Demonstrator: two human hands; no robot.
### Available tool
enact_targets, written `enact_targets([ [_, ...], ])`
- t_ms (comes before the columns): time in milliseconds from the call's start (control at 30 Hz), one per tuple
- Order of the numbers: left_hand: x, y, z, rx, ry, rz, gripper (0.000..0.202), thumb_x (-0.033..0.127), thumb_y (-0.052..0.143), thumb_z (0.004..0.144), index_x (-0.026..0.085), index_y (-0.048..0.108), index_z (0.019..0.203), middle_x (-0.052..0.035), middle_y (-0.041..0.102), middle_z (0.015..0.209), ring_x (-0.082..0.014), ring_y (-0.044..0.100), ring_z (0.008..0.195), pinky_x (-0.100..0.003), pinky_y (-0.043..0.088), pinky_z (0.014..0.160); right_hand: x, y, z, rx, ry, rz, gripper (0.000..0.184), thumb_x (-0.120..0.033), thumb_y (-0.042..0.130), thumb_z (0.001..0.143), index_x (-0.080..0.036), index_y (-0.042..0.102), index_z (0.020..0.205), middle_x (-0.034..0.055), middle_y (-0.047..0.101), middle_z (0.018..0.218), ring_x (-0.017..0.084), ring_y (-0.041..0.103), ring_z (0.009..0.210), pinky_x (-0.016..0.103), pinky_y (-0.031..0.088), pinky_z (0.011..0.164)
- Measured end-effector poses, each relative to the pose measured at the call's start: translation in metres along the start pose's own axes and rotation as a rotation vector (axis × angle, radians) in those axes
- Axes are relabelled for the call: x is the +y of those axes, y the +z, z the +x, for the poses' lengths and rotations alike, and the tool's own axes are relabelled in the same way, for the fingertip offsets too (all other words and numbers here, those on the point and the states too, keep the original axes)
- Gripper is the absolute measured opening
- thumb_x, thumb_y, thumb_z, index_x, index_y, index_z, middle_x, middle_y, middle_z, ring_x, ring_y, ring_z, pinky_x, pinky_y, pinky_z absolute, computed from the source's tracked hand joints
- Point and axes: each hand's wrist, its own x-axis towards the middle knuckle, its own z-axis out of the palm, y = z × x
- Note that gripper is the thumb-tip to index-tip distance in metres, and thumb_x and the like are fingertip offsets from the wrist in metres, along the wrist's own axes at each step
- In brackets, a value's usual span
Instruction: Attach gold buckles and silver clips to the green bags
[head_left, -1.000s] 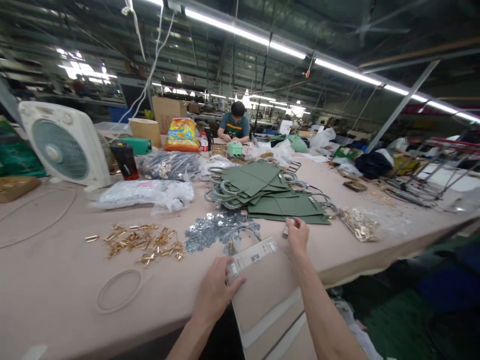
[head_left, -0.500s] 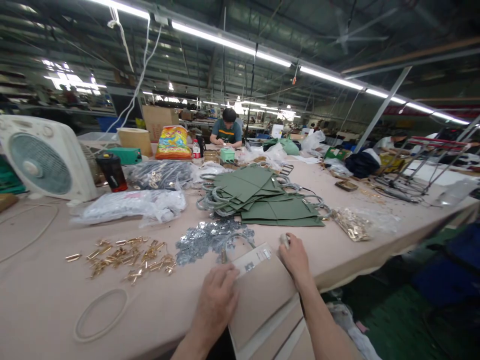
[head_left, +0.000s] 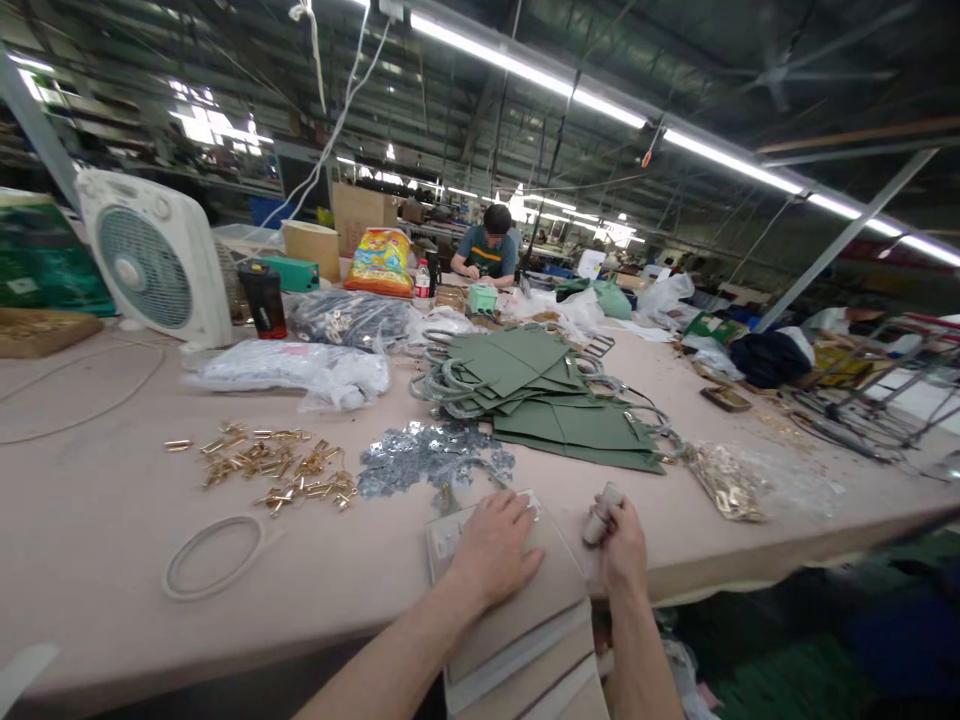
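My left hand (head_left: 496, 548) lies flat, palm down, across the top of a beige bag piece (head_left: 517, 635) at the table's front edge. Small metal plates on that piece are partly covered by my fingers. Off its right side, my right hand (head_left: 626, 550) is closed around a short grey-beige cylindrical tool (head_left: 601, 514), raised a little and tilted; its exact kind is unclear. Just beyond the bag piece sits a pile of thin silver metal plates (head_left: 420, 458). Gold-coloured metal fittings (head_left: 277, 465) are scattered to the left.
Green bag pieces (head_left: 577, 430) with cord handles are stacked ahead. A bag of metal parts (head_left: 724, 482) lies right, a tape ring (head_left: 214, 557) front left. Plastic-wrapped goods (head_left: 292, 372) and a white fan (head_left: 154, 262) stand left. A co-worker (head_left: 487, 250) sits across.
My left hand has moved right and forward onto the top of the bag piece, over its plates. My right hand has shifted right with the tool, which now shows more. The view has turned left.
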Motion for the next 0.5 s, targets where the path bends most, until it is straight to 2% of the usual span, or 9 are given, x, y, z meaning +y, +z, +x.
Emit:
enact_targets([
  [100,0.000,-0.001,0.000,-0.011,-0.009,0.024,0.053,0.054,0.060,0.095,0.020,0.060,0.137,-0.0090,0.060,0.147,-0.0306,0.048,0.136,-0.049,0.037,0.117,-0.018,0.015,-0.001,-0.137,0.203,0.396,0.047,-0.062,0.069,0.083,-0.020,0.068,0.105,-0.0036,0.060,0.074,0.011,0.052,0.058,0.025,0.048,0.057],
  [167,0.001,-0.004,0.001,-0.018,-0.004,0.042,0.051,0.054,0.060,0.095,0.020,0.061,0.133,-0.0086,0.061,0.145,-0.0299,0.049,0.135,-0.048,0.037,0.116,-0.026,0.034,-0.005,-0.185,0.222,0.519,0.042,-0.060,0.068,0.086,-0.019,0.066,0.092,-0.0062,0.051,0.066,0.009,0.045,0.052,0.022,0.043,0.052],
  [333,0.004,-0.008,0.002,-0.006,0.012,0.079,0.046,0.053,0.060,0.095,0.021,0.063,0.127,-0.0071,0.062,0.144,-0.0280,0.049,0.134,-0.047,0.038,0.115,-0.022,0.074,-0.019,-0.189,0.065,0.669,0.027,-0.040,0.067,0.086,-0.020,0.055,0.073,-0.0079,0.043,0.060,0.007,0.037,0.046,0.022,0.037,0.049],
  [500,0.004,-0.008,0.000,-0.008,0.008,0.078,0.045,0.052,0.059,0.096,0.021,0.062,0.128,-0.0063,0.061,0.145,-0.0276,0.048,0.135,-0.046,0.038,0.114,-0.007,0.081,-0.029,-0.142,-0.095,0.693,0.037,-0.042,0.056,0.096,-0.021,0.046,0.067,-0.0104,0.032,0.051,0.007,0.023,0.040,0.022,0.025,0.044],
])
